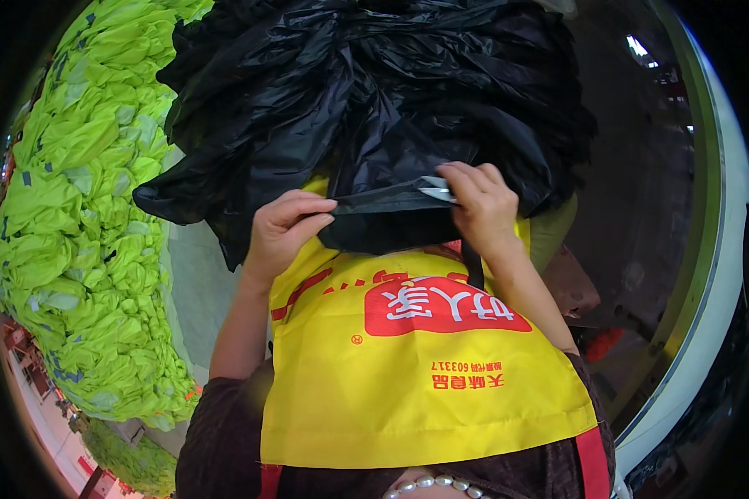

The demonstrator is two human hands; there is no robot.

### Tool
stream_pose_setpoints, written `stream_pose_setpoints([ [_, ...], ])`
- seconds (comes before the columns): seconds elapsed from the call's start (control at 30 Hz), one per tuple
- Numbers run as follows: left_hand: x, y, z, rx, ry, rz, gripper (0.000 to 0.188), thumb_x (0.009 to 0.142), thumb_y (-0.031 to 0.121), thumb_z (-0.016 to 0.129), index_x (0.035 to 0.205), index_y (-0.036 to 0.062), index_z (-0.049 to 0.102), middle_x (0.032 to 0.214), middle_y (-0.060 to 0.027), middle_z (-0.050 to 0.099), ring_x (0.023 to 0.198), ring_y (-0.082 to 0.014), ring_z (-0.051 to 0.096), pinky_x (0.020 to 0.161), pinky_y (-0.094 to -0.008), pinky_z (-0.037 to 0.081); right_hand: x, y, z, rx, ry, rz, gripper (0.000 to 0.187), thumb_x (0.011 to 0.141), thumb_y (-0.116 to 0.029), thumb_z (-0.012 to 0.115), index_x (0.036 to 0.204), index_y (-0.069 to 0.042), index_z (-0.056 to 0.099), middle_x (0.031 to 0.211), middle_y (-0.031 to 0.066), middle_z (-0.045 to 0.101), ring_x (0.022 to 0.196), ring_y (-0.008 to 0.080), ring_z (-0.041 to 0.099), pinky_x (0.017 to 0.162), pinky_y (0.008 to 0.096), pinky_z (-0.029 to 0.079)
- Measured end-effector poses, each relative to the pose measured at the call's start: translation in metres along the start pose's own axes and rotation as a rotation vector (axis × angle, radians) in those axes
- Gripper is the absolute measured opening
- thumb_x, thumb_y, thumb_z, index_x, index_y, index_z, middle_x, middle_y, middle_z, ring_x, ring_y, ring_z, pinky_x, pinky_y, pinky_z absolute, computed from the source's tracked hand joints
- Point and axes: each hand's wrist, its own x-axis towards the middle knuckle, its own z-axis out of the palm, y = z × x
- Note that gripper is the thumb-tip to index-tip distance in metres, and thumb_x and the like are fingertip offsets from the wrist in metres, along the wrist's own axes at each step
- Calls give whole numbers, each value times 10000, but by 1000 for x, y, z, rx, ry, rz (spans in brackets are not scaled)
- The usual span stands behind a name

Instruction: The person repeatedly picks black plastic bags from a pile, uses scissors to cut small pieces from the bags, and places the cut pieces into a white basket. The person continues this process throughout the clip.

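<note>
A heap of thin, shiny black fabric pieces (pixel 374 83) spreads out in front of me, its near edge reaching my lap. My left hand (pixel 287 229) is closed, pinching the left end of a straight black hem (pixel 383 198) between thumb and fingers. At the hem's right end is my right hand (pixel 483 204), its fingers curled around a small silvery pointed tool that looks like thread snips (pixel 437 190). The tool's handle is hidden in the palm. The hem is stretched between both hands, above my yellow apron (pixel 424 391) with red printing.
To the left lies a large pile of bright yellow-green fabric pieces (pixel 91 224), beside a pale grey surface (pixel 195 283). A dark smooth surface (pixel 641 166) is on the right, bounded by a curved pale edge (pixel 716 249).
</note>
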Motion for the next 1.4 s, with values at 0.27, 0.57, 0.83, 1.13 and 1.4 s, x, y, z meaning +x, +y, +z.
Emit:
stream_pose_setpoints([
  [0.27,-8,16,-1,515,-84,-36,321,684,-56,567,995,18,593,879,-101,561,734,-161,544,624,-266,428,-35,29,-7,250,32,164,337,572,133,615,877,-11,601,845,128,623,777,270,607,680,298,493],
  [0.57,1,-25,27,-1084,617,-676,289,912,175,400,1155,35,469,1137,-117,532,1032,-284,524,940,-462,386,-36,6,3,234,69,225,276,571,73,661,806,-41,571,751,113,562,646,278,581,555,326,476],
  [0.83,36,-7,46,-936,744,-274,188,877,108,507,1052,41,522,996,-80,590,899,-190,580,842,-320,473,-38,-4,-6,592,-325,391,311,596,-157,794,744,-23,556,710,89,532,588,187,530,525,284,423],
  [1.13,57,32,65,121,103,15,218,660,-19,631,873,16,593,765,-94,588,665,-188,579,598,-274,458,35,-32,-3,390,-21,19,430,657,-70,632,1079,-58,546,945,132,592,818,304,591,667,338,496],
  [1.4,19,-2,76,383,163,-121,305,712,20,607,1010,31,544,836,-104,533,747,-218,560,676,-289,452,49,13,0,817,-156,536,147,722,-63,533,845,-10,593,602,-15,481,537,49,400,490,206,332],
])
